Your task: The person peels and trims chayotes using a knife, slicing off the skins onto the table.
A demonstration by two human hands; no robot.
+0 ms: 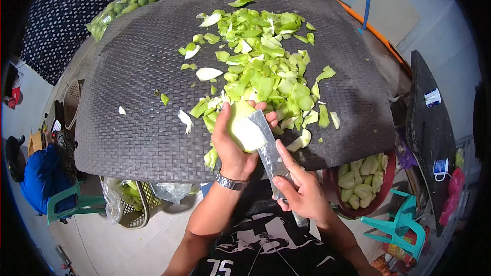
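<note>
Near the front edge of the dark woven table (138, 138), my left hand (232, 148) holds a pale green vegetable (244, 128), partly peeled to its white flesh. My right hand (302, 189) grips a knife (271, 158) with a wide blade. The blade's upper end lies against the vegetable's right side, and my left fingertips show behind it. Just beyond my hands, a large heap of green peelings (266, 61) spreads over the middle of the table. A white-fleshed slice (208, 74) lies left of the heap.
A red tub (391, 174) with pale vegetables stands below the table at the right, beside a teal stool (396, 227). At the lower left is a basket (148, 202). A bag of green vegetables (123, 7) sits at the upper left edge.
</note>
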